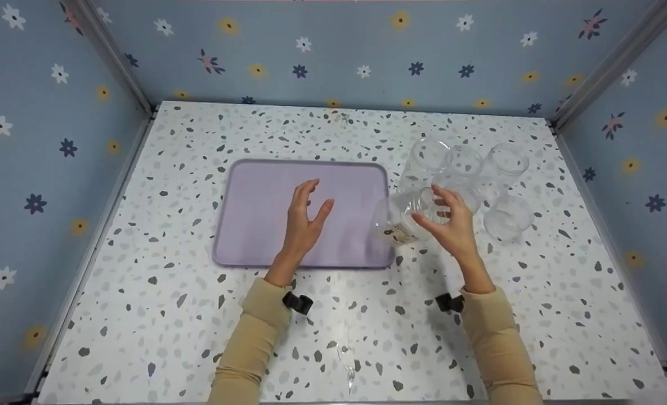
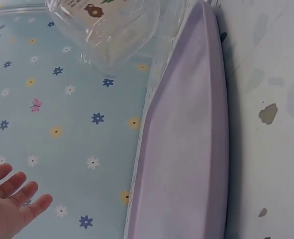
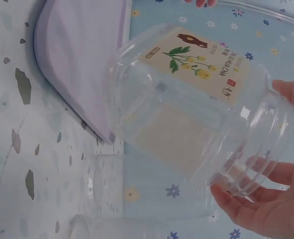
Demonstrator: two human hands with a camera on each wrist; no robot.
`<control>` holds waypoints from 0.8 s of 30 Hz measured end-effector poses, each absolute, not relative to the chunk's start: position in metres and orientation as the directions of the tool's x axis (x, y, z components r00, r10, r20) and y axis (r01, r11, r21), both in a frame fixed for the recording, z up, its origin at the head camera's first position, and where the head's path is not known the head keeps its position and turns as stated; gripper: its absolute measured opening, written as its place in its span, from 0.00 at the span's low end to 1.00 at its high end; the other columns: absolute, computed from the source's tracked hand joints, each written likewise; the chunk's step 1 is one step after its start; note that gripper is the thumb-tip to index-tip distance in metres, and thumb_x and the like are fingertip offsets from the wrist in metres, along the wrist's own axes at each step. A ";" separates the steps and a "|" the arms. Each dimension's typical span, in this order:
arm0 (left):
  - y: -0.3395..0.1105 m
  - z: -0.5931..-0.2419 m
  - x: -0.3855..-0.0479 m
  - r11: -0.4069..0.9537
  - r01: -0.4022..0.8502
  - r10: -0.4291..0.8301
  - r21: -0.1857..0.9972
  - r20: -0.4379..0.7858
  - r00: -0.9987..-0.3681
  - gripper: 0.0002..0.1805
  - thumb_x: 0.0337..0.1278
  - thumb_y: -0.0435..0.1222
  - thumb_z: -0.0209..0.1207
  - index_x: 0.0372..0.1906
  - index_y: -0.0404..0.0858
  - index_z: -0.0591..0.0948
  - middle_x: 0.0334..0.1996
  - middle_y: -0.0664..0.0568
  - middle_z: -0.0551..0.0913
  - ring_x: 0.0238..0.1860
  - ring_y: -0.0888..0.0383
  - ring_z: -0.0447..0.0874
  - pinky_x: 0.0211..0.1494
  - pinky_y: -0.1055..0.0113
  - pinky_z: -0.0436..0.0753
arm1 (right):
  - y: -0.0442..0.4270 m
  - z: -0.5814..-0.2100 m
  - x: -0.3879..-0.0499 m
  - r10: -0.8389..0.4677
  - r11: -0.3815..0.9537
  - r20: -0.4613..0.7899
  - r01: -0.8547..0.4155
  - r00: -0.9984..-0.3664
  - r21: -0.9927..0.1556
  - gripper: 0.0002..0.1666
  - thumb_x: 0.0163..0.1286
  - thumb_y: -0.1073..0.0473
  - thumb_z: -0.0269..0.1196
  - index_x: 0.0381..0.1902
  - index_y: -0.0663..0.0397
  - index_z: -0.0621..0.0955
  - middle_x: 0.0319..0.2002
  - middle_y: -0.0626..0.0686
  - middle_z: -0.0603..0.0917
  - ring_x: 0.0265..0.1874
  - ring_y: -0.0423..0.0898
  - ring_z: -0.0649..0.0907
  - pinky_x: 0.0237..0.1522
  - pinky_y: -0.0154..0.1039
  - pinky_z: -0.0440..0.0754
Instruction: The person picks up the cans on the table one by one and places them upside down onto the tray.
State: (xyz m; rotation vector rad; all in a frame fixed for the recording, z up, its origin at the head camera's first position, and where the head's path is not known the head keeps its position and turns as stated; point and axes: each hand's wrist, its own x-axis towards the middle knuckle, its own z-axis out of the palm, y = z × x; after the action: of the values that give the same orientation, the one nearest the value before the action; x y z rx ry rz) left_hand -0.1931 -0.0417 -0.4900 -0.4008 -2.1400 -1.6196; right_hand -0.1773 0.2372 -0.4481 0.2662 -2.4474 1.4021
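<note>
My right hand (image 1: 451,225) is gripping the clear jar (image 1: 402,218) by its neck, the long axis tilting leftward over the lilac tray's (image 1: 257,228) edge, base toward my left hand (image 1: 305,220), which is hovering empty, thumb and fingers parted. Beyond and right of that grip, other jars (image 1: 507,218) are sitting on the table (image 1: 159,332).
</note>
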 end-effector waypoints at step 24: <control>-0.025 -0.465 -0.173 0.123 0.356 0.212 0.926 0.326 -0.921 0.33 0.54 0.32 0.53 0.64 0.28 0.56 0.61 0.34 0.56 0.59 0.44 0.56 0.53 0.46 0.63 | 0.201 -0.469 -0.176 0.069 0.034 0.326 -0.324 -0.943 -0.945 0.30 0.54 0.74 0.60 0.56 0.72 0.67 0.51 0.67 0.69 0.47 0.57 0.72 0.42 0.35 0.75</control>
State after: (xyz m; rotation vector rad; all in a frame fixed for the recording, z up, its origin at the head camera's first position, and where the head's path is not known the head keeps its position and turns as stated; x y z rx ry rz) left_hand -0.1725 -0.0254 -0.4654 -0.5770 -2.2659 -1.9239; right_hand -0.1763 0.2007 -0.4685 0.2616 -2.0333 1.9882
